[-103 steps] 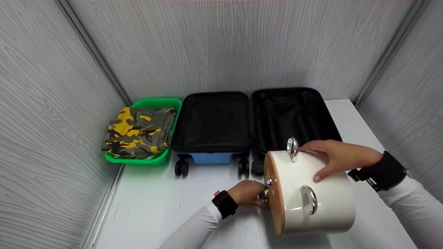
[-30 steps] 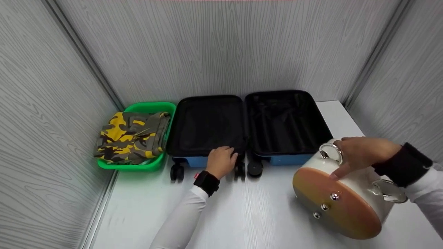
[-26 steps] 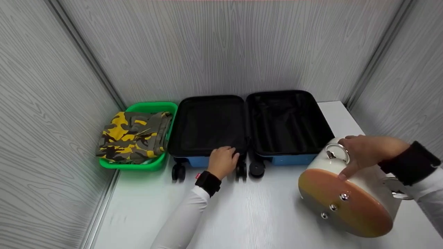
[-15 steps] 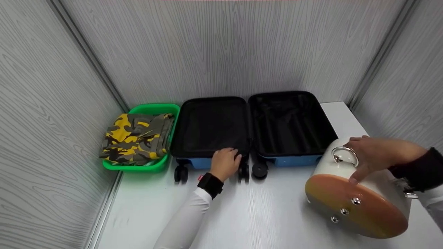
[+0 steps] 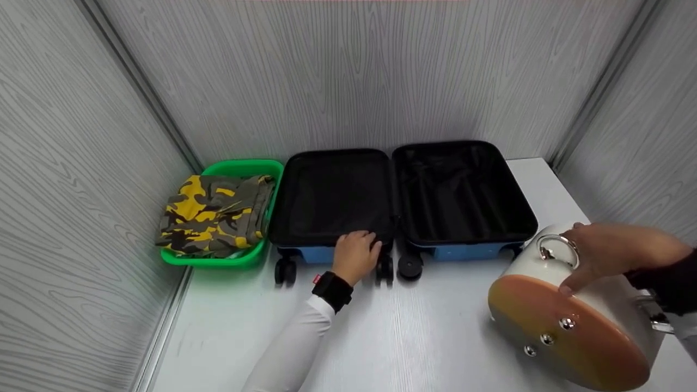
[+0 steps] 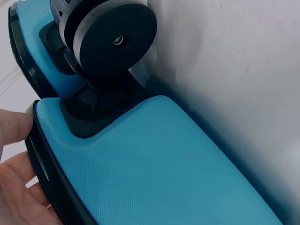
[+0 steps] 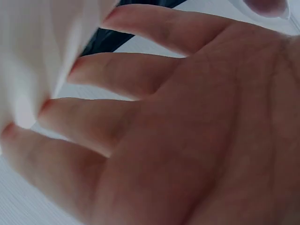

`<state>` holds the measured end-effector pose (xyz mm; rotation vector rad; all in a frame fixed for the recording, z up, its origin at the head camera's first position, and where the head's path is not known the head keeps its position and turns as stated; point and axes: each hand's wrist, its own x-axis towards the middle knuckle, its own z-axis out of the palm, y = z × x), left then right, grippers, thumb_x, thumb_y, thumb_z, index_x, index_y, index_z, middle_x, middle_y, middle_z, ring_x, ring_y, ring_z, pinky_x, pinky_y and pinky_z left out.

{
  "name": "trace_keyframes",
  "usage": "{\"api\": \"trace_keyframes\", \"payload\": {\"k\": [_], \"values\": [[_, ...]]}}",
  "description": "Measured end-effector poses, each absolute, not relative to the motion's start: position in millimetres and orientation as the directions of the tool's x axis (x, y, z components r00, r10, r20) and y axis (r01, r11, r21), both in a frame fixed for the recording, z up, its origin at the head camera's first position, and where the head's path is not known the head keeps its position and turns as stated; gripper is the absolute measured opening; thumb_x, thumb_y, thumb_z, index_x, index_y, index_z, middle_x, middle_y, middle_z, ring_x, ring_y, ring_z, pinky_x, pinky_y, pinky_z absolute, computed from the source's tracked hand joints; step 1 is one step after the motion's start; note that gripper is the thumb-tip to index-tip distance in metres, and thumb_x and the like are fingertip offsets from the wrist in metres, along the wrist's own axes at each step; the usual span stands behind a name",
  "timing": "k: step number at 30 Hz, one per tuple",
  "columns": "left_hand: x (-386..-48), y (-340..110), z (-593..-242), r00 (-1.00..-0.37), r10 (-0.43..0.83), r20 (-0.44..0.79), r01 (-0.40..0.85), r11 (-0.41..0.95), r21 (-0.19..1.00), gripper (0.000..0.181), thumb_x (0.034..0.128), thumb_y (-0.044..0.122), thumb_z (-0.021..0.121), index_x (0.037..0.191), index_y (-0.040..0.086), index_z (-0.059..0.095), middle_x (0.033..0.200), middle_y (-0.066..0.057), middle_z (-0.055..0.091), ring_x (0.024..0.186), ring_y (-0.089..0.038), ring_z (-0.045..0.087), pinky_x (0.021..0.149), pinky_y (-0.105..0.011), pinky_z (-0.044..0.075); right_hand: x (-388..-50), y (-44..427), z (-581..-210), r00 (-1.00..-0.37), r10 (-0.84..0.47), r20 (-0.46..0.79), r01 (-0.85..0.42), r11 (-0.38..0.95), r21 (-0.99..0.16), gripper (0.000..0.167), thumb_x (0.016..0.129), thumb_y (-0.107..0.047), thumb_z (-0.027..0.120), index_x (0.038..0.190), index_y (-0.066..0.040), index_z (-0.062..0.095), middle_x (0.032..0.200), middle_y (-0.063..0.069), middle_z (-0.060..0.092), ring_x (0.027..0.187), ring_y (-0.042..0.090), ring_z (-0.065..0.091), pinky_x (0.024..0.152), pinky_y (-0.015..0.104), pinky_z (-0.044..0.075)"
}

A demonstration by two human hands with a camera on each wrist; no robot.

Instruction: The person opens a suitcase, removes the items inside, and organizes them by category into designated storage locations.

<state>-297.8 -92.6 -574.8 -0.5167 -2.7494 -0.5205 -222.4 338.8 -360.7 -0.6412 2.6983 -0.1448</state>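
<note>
My left hand (image 5: pixel 356 256) rests on the front rim of the opened blue suitcase (image 5: pixel 457 251), near the middle wheels. In the left wrist view, its thumb and fingers touch the black zippered edge, beside the ribbed shell. On the right, my right hand (image 5: pixel 604 256) holds a cream drum-shaped container (image 5: pixel 533 264) with metal ring handles. The container leans over, its orange-and-yellow end (image 5: pixel 593 340) with three shiny metal knobs turned towards me. Spread fingers press the container's side in the right wrist view; the thumb sits near the orange edge.
A green basin (image 5: pixel 228 264) left of the suitcase holds folded yellow-and-grey camouflage cloth (image 5: pixel 212 215). Both black-lined suitcase halves lie flat on the white table (image 5: pixel 392 332). Grey patterned walls (image 5: pixel 348 76) close in the back and sides.
My left hand has gone from the container's knobs to the suitcase rim, where it stays. The container has shifted right and turned in my right hand, drifting slightly nearer over the last second.
</note>
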Motion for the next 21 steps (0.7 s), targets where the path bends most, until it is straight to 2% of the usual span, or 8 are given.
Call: {"api": "trace_keyframes", "payload": {"k": [3, 6, 13, 17, 21], "values": [[-296.8, -93.3, -574.2, -0.886, 0.285, 0.365, 0.397, 0.873, 0.284, 0.037, 0.1124, 0.032, 0.061, 0.133, 0.006, 0.077, 0.132, -0.015, 0.077, 0.126, -0.031, 0.071, 0.109, -0.050, 0.055, -221.2, 340.8, -360.0, -0.826, -0.459, -0.328, -0.412, 0.888, -0.206, 0.046, 0.066, -0.045, 0.099, 0.094, -0.022, 0.072, 0.081, -0.008, 0.060, 0.068, 0.005, 0.050, 0.063, 0.026, 0.046], [-297.1, -93.0, -573.7, -0.880, 0.278, 0.385, 0.401, 0.870, 0.288, 0.037, 0.1124, 0.031, 0.061, 0.133, 0.006, 0.077, 0.132, -0.015, 0.077, 0.126, -0.031, 0.071, 0.109, -0.050, 0.055, -220.7, 343.5, -358.3, -0.830, -0.463, -0.310, -0.422, 0.886, -0.192, 0.048, 0.065, -0.044, 0.099, 0.098, -0.020, 0.073, 0.083, -0.009, 0.062, 0.071, 0.004, 0.051, 0.065, 0.026, 0.047], [-295.9, -90.0, -575.9, -0.882, 0.275, 0.383, 0.404, 0.860, 0.312, 0.038, 0.1125, 0.033, 0.061, 0.133, 0.006, 0.077, 0.132, -0.015, 0.077, 0.127, -0.031, 0.071, 0.108, -0.051, 0.055, -216.6, 353.8, -356.2, -0.823, -0.454, -0.340, -0.390, 0.888, -0.242, 0.038, 0.070, -0.040, 0.098, 0.091, -0.021, 0.072, 0.073, -0.017, 0.060, 0.065, -0.002, 0.049, 0.063, 0.024, 0.046], [-294.2, -90.3, -576.4, -0.881, 0.269, 0.389, 0.398, 0.866, 0.303, 0.037, 0.1122, 0.033, 0.061, 0.132, 0.006, 0.078, 0.132, -0.015, 0.077, 0.126, -0.031, 0.071, 0.108, -0.051, 0.055, -218.6, 364.3, -356.9, -0.836, -0.445, -0.322, -0.391, 0.894, -0.220, 0.042, 0.071, -0.038, 0.098, 0.098, -0.018, 0.073, 0.080, -0.015, 0.063, 0.071, -0.002, 0.051, 0.067, 0.024, 0.048], [-295.0, -90.2, -575.7, -0.881, 0.267, 0.390, 0.394, 0.871, 0.294, 0.037, 0.1123, 0.033, 0.061, 0.132, 0.006, 0.078, 0.132, -0.014, 0.077, 0.126, -0.031, 0.071, 0.108, -0.050, 0.055, -225.7, 378.6, -356.7, -0.854, -0.416, -0.312, -0.378, 0.909, -0.177, 0.056, 0.071, -0.036, 0.099, 0.113, -0.010, 0.073, 0.094, -0.009, 0.068, 0.082, 0.005, 0.057, 0.073, 0.027, 0.050]]}}
